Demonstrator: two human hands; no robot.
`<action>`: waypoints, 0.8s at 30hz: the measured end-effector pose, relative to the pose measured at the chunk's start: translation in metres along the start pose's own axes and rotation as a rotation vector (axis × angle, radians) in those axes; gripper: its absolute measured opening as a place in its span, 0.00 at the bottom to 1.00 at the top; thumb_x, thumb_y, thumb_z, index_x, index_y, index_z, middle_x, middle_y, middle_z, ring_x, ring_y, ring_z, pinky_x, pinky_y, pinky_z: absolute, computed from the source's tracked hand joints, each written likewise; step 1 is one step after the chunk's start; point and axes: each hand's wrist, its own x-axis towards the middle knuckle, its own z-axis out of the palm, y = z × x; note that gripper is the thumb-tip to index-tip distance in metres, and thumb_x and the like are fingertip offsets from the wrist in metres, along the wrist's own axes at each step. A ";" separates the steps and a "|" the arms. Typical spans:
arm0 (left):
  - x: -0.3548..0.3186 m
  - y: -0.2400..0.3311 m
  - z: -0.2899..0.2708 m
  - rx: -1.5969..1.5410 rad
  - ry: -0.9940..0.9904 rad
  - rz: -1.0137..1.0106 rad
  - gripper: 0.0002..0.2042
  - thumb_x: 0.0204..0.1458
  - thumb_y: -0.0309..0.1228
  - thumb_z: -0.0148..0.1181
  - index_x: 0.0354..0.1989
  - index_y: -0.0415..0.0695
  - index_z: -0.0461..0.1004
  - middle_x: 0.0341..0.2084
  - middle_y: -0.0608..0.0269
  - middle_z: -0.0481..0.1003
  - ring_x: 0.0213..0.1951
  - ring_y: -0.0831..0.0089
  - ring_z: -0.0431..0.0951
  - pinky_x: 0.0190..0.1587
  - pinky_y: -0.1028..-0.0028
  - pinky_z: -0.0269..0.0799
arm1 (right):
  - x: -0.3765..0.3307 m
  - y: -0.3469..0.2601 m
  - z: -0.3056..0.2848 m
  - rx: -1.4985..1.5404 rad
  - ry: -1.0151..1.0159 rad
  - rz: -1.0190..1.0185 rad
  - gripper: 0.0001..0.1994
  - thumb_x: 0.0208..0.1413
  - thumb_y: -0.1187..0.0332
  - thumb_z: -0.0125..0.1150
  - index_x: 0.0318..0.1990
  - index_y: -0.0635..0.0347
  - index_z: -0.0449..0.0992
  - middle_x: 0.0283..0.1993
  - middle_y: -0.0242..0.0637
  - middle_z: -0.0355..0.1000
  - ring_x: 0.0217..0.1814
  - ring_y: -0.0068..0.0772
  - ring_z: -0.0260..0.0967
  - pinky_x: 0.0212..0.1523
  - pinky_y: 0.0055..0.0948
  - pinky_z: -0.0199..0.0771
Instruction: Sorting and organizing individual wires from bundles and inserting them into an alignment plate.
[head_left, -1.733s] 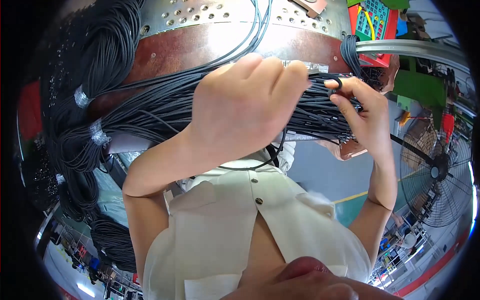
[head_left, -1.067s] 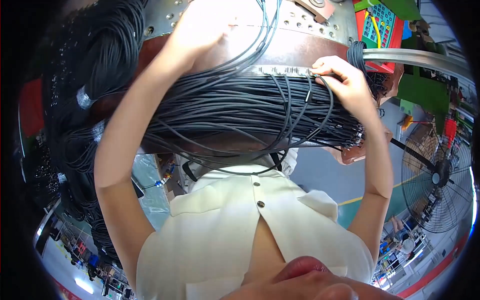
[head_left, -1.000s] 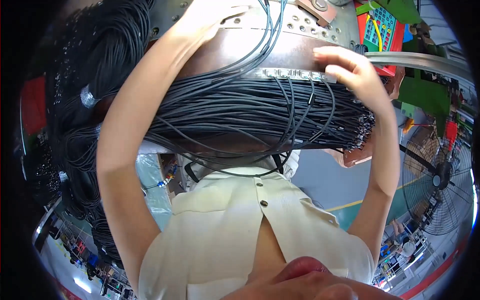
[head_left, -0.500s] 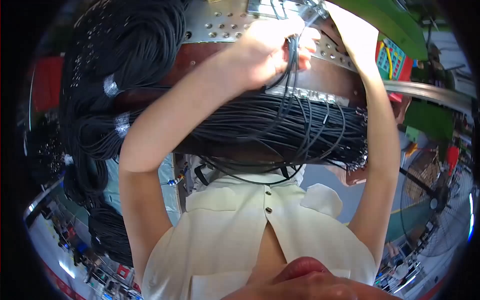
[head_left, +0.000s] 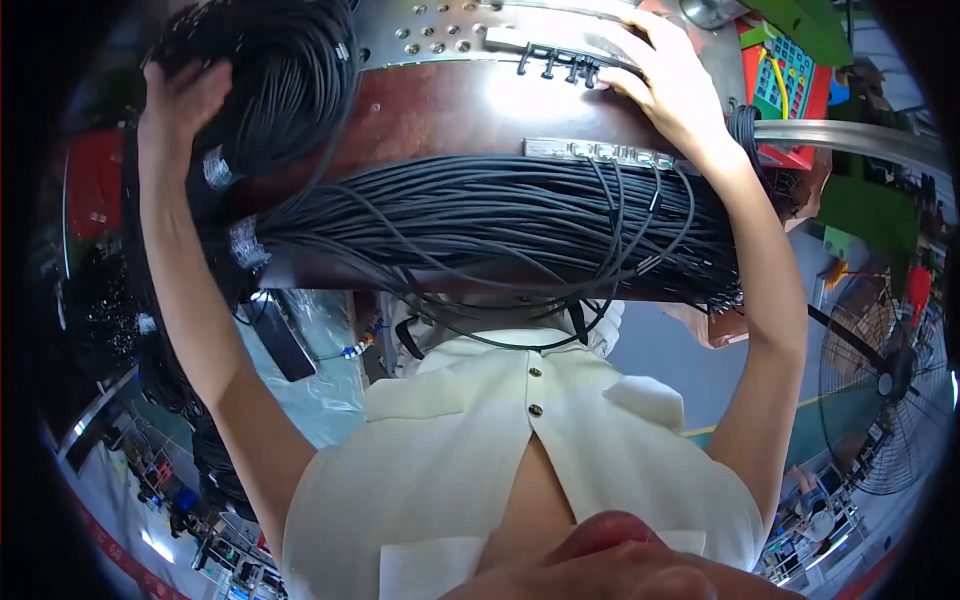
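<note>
Left hand (head_left: 182, 110) has swung leftward since the earlier frame; fingers spread apart, coil (head_left: 290, 90) just right of them. Right hand (head_left: 655, 75): strip (head_left: 572, 58) by thumb tip; cannot tell if clamped.

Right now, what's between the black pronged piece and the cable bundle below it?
In the head view, reddish-brown work surface, then a metal strip beside the cables.

Silver bar (head_left: 505, 38), black connectors (head_left: 573, 71) along edge, coiled black cables (head_left: 285, 90)

White glare burns on the brown worktop (head_left: 430, 115); fisheye edges curve into black.
</note>
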 end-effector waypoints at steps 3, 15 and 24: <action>-0.025 -0.001 0.005 0.522 -0.387 -0.273 0.26 0.65 0.45 0.35 0.47 0.32 0.71 0.32 0.49 0.78 0.30 0.73 0.80 0.32 0.80 0.75 | -0.023 -0.024 -0.021 0.290 0.005 0.213 0.13 0.52 0.62 0.60 0.44 0.54 0.76 0.43 0.37 0.72 0.47 0.41 0.69 0.50 0.32 0.69; -0.142 -0.075 0.217 -0.263 -0.920 -0.701 0.14 0.62 0.38 0.46 0.39 0.39 0.71 0.22 0.63 0.72 0.21 0.77 0.70 0.25 0.78 0.68 | 0.061 -0.003 -0.003 0.763 0.184 0.402 0.13 0.57 0.66 0.48 0.39 0.65 0.76 0.36 0.46 0.76 0.39 0.44 0.73 0.41 0.39 0.72; -0.024 -0.094 0.254 -0.258 -1.123 0.182 0.08 0.54 0.20 0.49 0.39 0.32 0.74 0.33 0.55 0.76 0.36 0.69 0.76 0.40 0.75 0.73 | 0.056 0.042 0.020 0.102 0.003 0.532 0.14 0.58 0.67 0.46 0.42 0.63 0.76 0.40 0.49 0.75 0.40 0.48 0.72 0.43 0.39 0.71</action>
